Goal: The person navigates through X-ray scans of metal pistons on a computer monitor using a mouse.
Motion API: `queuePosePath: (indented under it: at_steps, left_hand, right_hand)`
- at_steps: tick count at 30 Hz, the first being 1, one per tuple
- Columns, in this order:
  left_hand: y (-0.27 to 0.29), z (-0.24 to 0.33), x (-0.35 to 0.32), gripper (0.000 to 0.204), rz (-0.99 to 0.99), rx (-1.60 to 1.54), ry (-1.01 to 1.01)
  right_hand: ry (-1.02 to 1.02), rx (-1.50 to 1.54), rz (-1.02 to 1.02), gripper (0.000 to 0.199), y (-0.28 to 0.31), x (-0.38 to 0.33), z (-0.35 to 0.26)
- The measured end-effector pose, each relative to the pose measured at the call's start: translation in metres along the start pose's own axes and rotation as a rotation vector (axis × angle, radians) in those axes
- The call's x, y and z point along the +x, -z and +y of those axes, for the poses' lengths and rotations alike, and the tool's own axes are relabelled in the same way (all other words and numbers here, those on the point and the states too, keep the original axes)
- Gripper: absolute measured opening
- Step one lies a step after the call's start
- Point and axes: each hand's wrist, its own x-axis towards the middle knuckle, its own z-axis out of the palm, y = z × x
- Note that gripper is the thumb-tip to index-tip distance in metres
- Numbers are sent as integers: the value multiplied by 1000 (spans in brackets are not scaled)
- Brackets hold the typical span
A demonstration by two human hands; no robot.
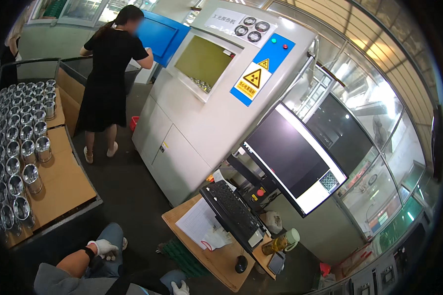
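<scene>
Steel cups (pixel 22 142): we see them racked in rows on the cart, well apart from us, none in hand.
Left hand (pixel 102 247): white-gloved, loosely curled on our knee, empty.
Right hand (pixel 180 287): gloved, at our lap; grip unclear.
Progress: we judge handling paused.

A small light-brown wooden surface (pixel 216 265) carries a black keyboard (pixel 231 209), white sheets of paper (pixel 198 222), a black mouse (pixel 240 264) and an amber drink bottle (pixel 274 244). To the left, a brown cardboard-lined cart deck (pixel 64 184) holds rows of shiny metal cylinders (pixel 15 142).
</scene>
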Motion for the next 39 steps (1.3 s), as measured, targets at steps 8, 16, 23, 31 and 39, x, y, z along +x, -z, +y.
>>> queuePosePath:
  at_steps: [8, 16, 23, 31, 39]
  left_hand:
    - [1, -7, 13, 39, -14, -22, -12]
    - [0, -6, 11, 36, 13, -5, -7]
    - [1, -5, 10, 37, -17, -24, 6]
    - [2, -12, 19, 37, -26, -6, 9]
    - [2, -8, 18, 38, -2, 18, -1]
  right_hand:
    - [-19, 0, -7, 83, 6, -8, -9]
    - [-18, -4, -3, 81, 4, -5, -6]
    - [24, 16, 23, 82, -4, 1, 4]
    - [-9, -2, -7, 81, 0, -1, -1]
    - [-24, -6, 4, 81, 4, -4, -7]
